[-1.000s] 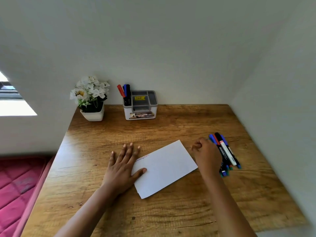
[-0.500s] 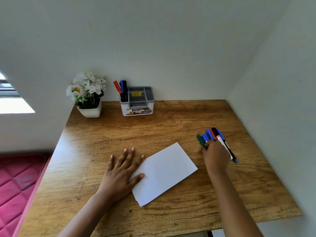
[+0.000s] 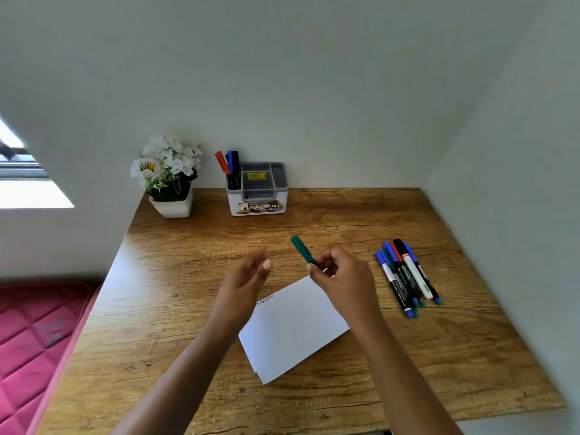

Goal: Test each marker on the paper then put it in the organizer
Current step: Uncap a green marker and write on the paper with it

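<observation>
Half a second on, our right hand (image 3: 342, 277) is away from the marker pile (image 3: 406, 277) and our left hand (image 3: 248, 277) is up off the paper (image 3: 295, 328); both hands now hover over its far edge. We pinch the green marker (image 3: 302, 249) in the right hand, long axis slanting away and leftward, capped end free and pointing roughly toward the organizer (image 3: 257, 196) at the back wall. The left hand, loosely spread and holding nothing, sits just left of that cap and is the nearer one, so we judge it should pull the cap off along the slant. Below lies a wooden tabletop (image 3: 188, 309) set in a white corner, with a flower pot (image 3: 172, 206) beside the organizer and a pink mattress (image 3: 37, 340) to our left
</observation>
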Demonstrator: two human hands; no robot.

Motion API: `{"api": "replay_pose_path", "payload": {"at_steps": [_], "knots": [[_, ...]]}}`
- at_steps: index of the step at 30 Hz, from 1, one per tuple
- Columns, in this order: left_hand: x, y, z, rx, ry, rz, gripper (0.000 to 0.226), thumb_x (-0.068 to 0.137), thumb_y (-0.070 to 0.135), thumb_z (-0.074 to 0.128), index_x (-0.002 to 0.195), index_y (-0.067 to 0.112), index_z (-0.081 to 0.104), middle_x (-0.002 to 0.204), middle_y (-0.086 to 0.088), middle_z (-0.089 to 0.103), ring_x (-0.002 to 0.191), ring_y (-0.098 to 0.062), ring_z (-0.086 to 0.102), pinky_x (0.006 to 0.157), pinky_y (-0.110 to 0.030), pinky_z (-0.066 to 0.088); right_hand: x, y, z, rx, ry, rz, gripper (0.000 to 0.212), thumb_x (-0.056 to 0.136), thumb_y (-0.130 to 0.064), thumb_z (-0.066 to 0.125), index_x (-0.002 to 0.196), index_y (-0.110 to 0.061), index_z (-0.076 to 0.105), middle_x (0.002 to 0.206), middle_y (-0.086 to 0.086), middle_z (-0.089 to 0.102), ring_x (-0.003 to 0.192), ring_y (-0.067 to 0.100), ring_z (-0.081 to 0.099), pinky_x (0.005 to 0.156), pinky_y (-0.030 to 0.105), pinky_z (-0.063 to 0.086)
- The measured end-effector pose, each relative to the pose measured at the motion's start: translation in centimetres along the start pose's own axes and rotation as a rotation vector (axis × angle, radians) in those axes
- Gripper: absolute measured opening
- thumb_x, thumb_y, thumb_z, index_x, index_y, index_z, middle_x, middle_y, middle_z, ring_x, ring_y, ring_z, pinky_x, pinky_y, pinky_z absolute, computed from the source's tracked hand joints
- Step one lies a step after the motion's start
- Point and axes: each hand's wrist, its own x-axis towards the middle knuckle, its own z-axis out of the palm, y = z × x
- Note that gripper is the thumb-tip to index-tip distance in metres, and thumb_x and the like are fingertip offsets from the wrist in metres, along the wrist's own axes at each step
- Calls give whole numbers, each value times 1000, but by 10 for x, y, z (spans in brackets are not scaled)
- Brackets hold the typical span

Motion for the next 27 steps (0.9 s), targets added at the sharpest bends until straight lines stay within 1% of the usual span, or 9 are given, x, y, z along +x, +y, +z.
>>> {"api": "replay_pose_path", "payload": {"at_steps": [1, 3, 5, 7, 9, 15, 21, 25, 27], "knots": [[3, 10, 4, -234, -38, -24, 51, 87, 44, 53, 132, 20, 52, 127, 2, 62, 122, -12, 54, 103, -31, 40, -2, -7, 4, 25, -4, -27, 16, 81, -30, 72, 86, -18, 64, 73, -11, 64, 67, 3, 60, 60, 20, 50], [10, 22, 8, -510, -73, -60, 39, 88, 34, 53, 121, 13, 59, 114, -6, 69, 110, -16, 63, 98, -30, 45, -5, -16, 12, 53, -16, -82, 16, 80, -29, 73, 87, -19, 63, 75, -13, 63, 66, 1, 60, 60, 17, 51], [16, 26, 11, -637, -62, -75, 28, 92, 23, 50, 113, 10, 62, 107, -10, 70, 104, -20, 65, 88, -27, 51, -7, -22, 17, 62, -19, -126, 17, 81, -30, 72, 89, -19, 62, 77, -15, 62, 66, 0, 59, 59, 10, 47], [20, 26, 11, -720, -35, -84, 21, 96, 17, 48, 107, 10, 64, 101, -9, 71, 96, -20, 67, 79, -26, 54, -7, -26, 20, 59, -20, -148, 17, 82, -31, 71, 90, -19, 62, 77, -14, 62, 65, 1, 59, 59, 8, 46], [22, 25, 10, -760, -12, -90, 21, 98, 15, 45, 105, 9, 63, 97, -7, 71, 90, -17, 68, 74, -24, 55, -7, -28, 20, 58, -32, -160, 16, 83, -30, 71, 88, -18, 62, 75, -13, 62, 65, 3, 60, 58, 10, 47], [26, 26, 7, -836, 18, -128, 22, 100, 16, 41, 103, 6, 60, 85, -5, 70, 78, -13, 68, 65, -22, 54, -4, -37, 21, 43, -79, -158, 15, 84, -29, 69, 81, -16, 62, 70, -11, 60, 59, 0, 55, 53, 7, 38], [32, 18, 10, -891, 30, -203, 22, 101, 16, 41, 101, 5, 59, 85, -6, 69, 79, -15, 68, 72, -26, 54, -2, -43, 20, 27, -141, -63, 17, 85, -29, 68, 81, -14, 62, 73, -2, 66, 61, 10, 63, 54, 15, 44], [36, 15, 14, -928, 31, -235, 21, 100, 16, 43, 100, 4, 61, 86, -8, 69, 79, -16, 68, 72, -26, 55, 0, -45, 18, -10, -160, -22, 15, 86, -28, 66, 81, -15, 61, 74, -3, 66, 63, 10, 63, 54, 14, 43], [37, 14, 18, -901, 46, -273, 21, 100, 16, 43, 100, 4, 61, 85, -8, 70, 77, -16, 69, 68, -25, 56, 1, -48, 18, -57, -150, -46, 14, 87, -27, 66, 82, -15, 62, 77, -2, 66, 65, 11, 62, 57, 17, 45]]}}
